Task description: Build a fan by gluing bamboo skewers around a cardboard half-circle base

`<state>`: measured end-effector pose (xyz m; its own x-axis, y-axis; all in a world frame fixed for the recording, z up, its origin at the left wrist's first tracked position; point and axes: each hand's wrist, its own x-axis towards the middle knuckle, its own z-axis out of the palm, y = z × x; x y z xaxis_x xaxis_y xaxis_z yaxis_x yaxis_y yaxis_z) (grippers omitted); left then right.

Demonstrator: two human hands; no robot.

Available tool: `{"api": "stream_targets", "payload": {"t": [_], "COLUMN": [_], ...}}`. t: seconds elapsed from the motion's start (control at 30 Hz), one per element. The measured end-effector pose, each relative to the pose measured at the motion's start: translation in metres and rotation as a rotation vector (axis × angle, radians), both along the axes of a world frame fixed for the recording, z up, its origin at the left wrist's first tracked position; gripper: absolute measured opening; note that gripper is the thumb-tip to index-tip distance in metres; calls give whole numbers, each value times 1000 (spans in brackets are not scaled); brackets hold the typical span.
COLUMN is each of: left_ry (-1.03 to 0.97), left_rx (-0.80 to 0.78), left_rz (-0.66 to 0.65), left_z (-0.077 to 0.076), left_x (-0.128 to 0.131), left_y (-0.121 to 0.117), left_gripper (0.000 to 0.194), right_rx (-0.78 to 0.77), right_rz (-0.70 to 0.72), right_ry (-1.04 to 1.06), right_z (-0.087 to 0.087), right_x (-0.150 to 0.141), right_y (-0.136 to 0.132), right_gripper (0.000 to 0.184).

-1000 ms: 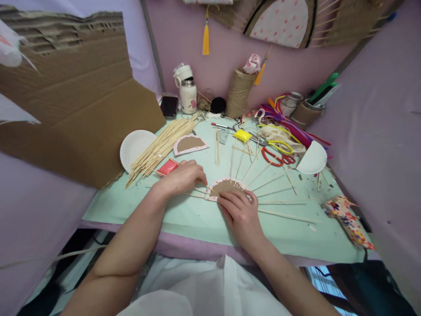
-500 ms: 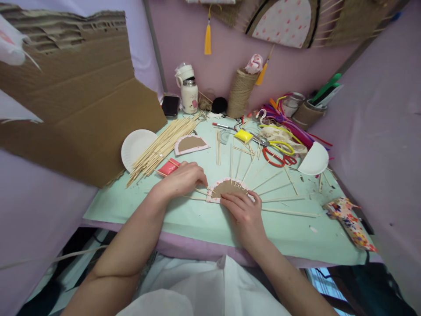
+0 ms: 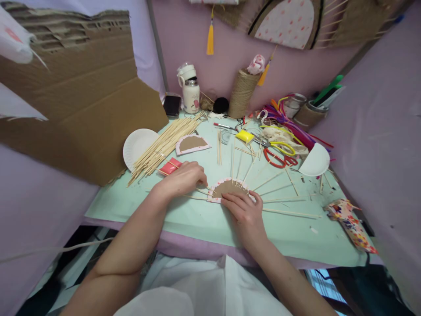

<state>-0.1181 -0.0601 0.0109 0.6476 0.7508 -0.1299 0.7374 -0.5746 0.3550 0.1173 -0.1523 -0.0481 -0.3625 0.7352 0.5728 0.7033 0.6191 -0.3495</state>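
A cardboard half-circle point(image 3: 220, 189) with a pink-dotted fabric border lies flat near the table's front. Thin bamboo sticks point(image 3: 239, 164) fan out from it, most on its upper and right sides. At its left edge, my left hand point(image 3: 187, 179) is closed in a pinch on a bamboo stick point(image 3: 201, 191); the fingertips are partly hidden. My right hand point(image 3: 244, 215) lies over the lower right of the half-circle, its fingers bent and holding the piece against the table. Behind my left hand is a red packet point(image 3: 170, 166).
A pile of bamboo sticks point(image 3: 164, 147) overlaps a white paper plate point(image 3: 136, 142). Another fabric-edged half-circle point(image 3: 192, 144) lies beyond. Red-handled scissors point(image 3: 276, 160), yellow-handled scissors point(image 3: 283, 148) and a yellow packet point(image 3: 245, 136) lie to the right. A large cardboard sheet point(image 3: 82, 114) stands at left.
The whole view has shifted very slightly. Both hands and the half-circle keep their places relative to each other.
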Motion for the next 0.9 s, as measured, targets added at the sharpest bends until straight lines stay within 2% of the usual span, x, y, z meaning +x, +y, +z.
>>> {"api": "stream_targets", "payload": {"t": [0.9], "left_ry": [49], "left_rx": [0], "left_rz": [12], "left_z": [11], "left_x": [7], "left_y": [-6], "left_gripper": [32], "right_rx": [5], "right_rz": [-8], "right_ry": [-11], "right_z": [2], "right_x": [-1], "right_y": [-1], "right_gripper": [27]}}
